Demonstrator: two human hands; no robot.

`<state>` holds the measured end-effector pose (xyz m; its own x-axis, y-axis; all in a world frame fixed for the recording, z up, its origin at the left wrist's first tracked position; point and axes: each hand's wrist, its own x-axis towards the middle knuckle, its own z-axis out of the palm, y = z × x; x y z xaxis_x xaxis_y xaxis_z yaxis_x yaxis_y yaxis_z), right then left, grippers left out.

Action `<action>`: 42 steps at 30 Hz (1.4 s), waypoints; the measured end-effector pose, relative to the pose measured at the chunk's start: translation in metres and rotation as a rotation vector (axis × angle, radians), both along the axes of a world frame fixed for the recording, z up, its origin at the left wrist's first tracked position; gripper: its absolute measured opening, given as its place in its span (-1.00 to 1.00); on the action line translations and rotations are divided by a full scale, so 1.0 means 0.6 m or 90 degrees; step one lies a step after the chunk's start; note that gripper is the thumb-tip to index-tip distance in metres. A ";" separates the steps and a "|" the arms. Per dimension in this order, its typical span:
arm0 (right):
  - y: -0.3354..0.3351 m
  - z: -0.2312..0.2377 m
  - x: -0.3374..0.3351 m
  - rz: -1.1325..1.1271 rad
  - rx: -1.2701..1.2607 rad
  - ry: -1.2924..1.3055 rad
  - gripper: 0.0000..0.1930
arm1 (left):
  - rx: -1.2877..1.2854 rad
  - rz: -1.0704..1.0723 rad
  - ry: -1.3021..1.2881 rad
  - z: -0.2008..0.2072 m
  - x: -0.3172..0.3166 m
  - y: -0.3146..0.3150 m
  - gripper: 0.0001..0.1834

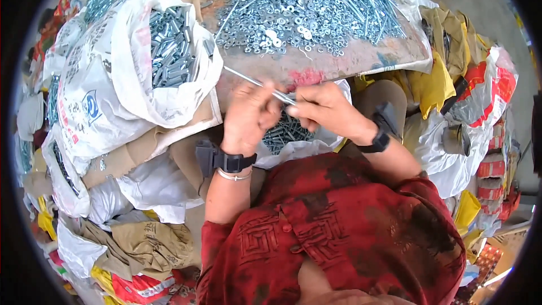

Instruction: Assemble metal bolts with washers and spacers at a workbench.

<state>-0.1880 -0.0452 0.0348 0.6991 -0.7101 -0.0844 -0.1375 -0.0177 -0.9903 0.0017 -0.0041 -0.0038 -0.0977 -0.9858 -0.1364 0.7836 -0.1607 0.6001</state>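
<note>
A long thin metal rod [244, 75] slants between my two hands, its far end pointing up to the left. My left hand [248, 118] is closed around the rod, with the thumb and fingers pinching it. At the rod's near end my right hand [330, 110] is closed too, its fingertips gripping a thicker shiny part like a sleeve [284, 98]. My fingers partly cover this end. Below both hands, a white bag [302, 149] between my legs holds many dark metal fasteners [285, 134].
A table [361, 56] ahead carries heaped washers [293, 20] and a pile of long metal rods [361, 0]. Left of my hands stands an open white sack [101, 87] of metal sleeves [172, 45]. A brown sack [152, 245] lies lower left; yellow bags [432, 87] hang at right.
</note>
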 end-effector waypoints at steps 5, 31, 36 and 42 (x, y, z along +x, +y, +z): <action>-0.031 -0.028 0.013 0.048 0.094 0.010 -0.75 | 0.063 -0.064 -0.160 0.003 -0.014 -0.007 -0.70; -0.142 -0.036 0.084 -0.074 -0.681 0.408 -0.85 | -0.116 0.124 -0.303 -0.009 -0.028 -0.005 -0.87; -0.134 -0.014 0.061 -0.080 -0.349 0.234 -0.85 | -0.186 0.116 -0.539 -0.048 -0.019 -0.002 -0.82; -0.099 0.048 -0.031 -0.163 -0.008 -0.152 -0.94 | -0.261 0.133 -1.031 -0.010 -0.039 0.008 -0.78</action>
<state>-0.2064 -0.1049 0.0639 0.4977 -0.8645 0.0702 0.0963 -0.0253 -0.9950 -0.0219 0.0009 -0.0098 0.0044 -0.9565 0.2917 -0.6519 0.2185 0.7261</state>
